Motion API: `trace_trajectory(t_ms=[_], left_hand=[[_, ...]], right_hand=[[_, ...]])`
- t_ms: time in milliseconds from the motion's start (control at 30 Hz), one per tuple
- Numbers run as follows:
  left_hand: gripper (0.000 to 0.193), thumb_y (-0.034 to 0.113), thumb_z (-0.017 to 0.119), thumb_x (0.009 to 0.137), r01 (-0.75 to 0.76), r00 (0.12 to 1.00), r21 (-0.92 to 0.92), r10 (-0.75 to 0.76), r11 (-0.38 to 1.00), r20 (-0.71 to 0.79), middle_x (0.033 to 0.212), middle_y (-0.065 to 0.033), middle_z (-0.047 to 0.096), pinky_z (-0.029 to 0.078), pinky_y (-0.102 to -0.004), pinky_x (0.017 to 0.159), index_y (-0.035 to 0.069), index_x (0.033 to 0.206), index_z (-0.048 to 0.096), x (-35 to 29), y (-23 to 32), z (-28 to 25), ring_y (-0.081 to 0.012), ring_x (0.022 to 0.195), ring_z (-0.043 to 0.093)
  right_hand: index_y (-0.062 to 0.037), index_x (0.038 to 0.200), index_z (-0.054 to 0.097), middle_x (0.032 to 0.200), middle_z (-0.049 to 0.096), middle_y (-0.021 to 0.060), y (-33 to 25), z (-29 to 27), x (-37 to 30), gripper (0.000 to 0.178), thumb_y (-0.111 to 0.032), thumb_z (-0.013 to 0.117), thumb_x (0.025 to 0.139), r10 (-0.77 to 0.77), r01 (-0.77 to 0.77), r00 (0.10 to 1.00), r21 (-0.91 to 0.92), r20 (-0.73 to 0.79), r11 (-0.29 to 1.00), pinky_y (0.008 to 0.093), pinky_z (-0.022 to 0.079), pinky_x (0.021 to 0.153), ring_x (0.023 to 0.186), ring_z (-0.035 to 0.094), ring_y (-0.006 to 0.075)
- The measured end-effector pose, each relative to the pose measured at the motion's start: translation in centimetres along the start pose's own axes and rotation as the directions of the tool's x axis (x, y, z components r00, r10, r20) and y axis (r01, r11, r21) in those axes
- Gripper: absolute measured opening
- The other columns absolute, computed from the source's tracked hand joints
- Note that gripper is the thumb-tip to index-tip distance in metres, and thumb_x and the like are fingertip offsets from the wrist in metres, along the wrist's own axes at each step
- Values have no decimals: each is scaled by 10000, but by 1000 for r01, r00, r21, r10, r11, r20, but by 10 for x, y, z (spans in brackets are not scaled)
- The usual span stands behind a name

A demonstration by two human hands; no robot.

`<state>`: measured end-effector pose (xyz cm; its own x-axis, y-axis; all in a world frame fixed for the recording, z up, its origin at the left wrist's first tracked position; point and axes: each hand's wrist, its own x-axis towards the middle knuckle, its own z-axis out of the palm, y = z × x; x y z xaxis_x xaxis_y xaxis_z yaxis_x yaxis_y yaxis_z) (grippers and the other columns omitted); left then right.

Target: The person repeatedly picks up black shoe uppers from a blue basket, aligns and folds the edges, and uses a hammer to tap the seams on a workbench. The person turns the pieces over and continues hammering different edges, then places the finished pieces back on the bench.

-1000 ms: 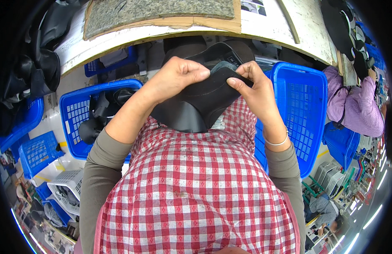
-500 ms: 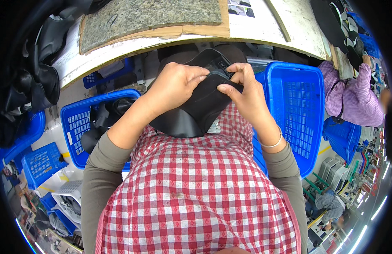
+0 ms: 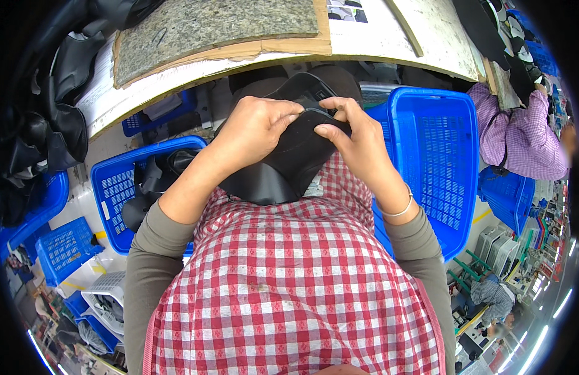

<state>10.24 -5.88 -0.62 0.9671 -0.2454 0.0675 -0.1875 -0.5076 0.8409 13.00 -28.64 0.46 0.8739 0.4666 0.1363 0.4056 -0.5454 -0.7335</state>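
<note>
A black leather shoe upper (image 3: 274, 178) rests over my lap, against the red checked apron. Its smooth, shiny lower flap hangs toward me, and a label with pale print shows inside its far part. My left hand (image 3: 255, 130) pinches the top edge of the upper between thumb and fingertips. Just right of it, my right hand (image 3: 354, 132) grips the same edge, index finger bent over it and thumb on the near face. The fingertips of the two hands are a short way apart along that edge.
Ahead is a white table (image 3: 371, 47) with a speckled stone slab (image 3: 221, 28). Blue baskets stand at my left (image 3: 114, 181) and right (image 3: 446, 169), the left one holding black pieces. More black uppers (image 3: 67, 115) are piled far left. A person in a checked shirt (image 3: 524, 134) sits at right.
My right hand has shifted slightly left along the edge of the upper, and its fingers now cover less of the label. My left hand keeps its pinch.
</note>
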Motion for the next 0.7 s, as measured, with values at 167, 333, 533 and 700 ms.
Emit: trace_trajectory(t_ms=[167,333,533,700], left_hand=[[206,65,666,998,163,987,-130,-161,978,26,995,-157,793,586,-312,805,-28,1162,746,-1,0,3,-187,900,758],[202,69,676,965,209,978,-223,-207,952,34,978,-226,763,584,-360,765,-13,1130,759,-2,-1,5,-318,881,773],[197,41,683,966,52,999,-63,-53,997,-7,1015,-196,780,597,-340,785,-15,1139,759,-1,-3,4,-265,911,776],[198,29,682,967,8,1000,-18,-8,1000,-13,1037,-189,784,600,-334,810,-17,1145,757,-1,-5,7,-256,937,782]], right_hand=[[-44,1191,657,1045,728,139,-1,-2,0,393,-167,840,866,72,-73,996,15,49,997,406,574,785,904,704,301],[-46,1186,657,1050,730,137,-1,-5,-1,384,-177,837,873,135,-141,986,55,94,989,401,577,779,903,711,298],[-52,1185,660,1027,729,144,1,-4,-1,381,-186,837,875,63,-64,997,27,53,998,393,577,772,885,719,296],[-58,1191,661,1036,735,145,2,-3,-2,384,-198,834,878,99,-101,993,32,72,994,390,582,782,895,723,306]])
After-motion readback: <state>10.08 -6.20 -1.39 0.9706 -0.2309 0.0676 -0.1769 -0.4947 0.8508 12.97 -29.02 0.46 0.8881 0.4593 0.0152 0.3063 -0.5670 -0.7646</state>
